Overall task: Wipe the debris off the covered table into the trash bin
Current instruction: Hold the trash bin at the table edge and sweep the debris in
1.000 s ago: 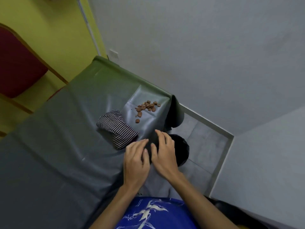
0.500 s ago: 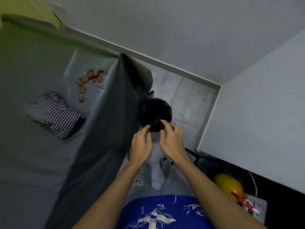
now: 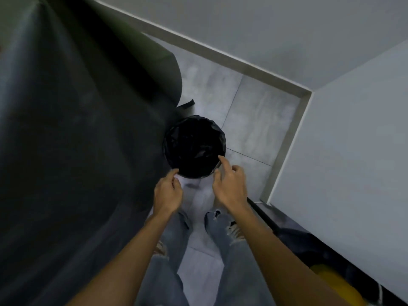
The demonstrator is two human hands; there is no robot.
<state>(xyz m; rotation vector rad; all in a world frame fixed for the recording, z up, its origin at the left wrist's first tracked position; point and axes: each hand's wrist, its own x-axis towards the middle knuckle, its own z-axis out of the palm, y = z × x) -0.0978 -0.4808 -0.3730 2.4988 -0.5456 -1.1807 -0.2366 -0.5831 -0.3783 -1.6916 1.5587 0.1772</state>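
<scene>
While both hands hover at the near rim of the trash bin (image 3: 194, 149), neither has a hold on it. The left hand (image 3: 169, 193) has loosely curled fingers, its forefinger reaching for the rim's left side. The right hand (image 3: 230, 186) points a straight forefinger at the right side, its other fingers bent. Both are empty, and whether a fingertip touches the rim I cannot tell.

The bin, lined with a black bag, stands on the tiled floor (image 3: 254, 120), just beside the hanging edge of the table cover (image 3: 77, 129). The debris is out of view.

The step looks like taking up the bin to bring it under the table's edge. It would go best to grip rim and bag together on opposite sides so the bag cannot slip in. Lift the bin level, then set its mouth close under the edge nearest the debris, free of the cover's folds.
</scene>
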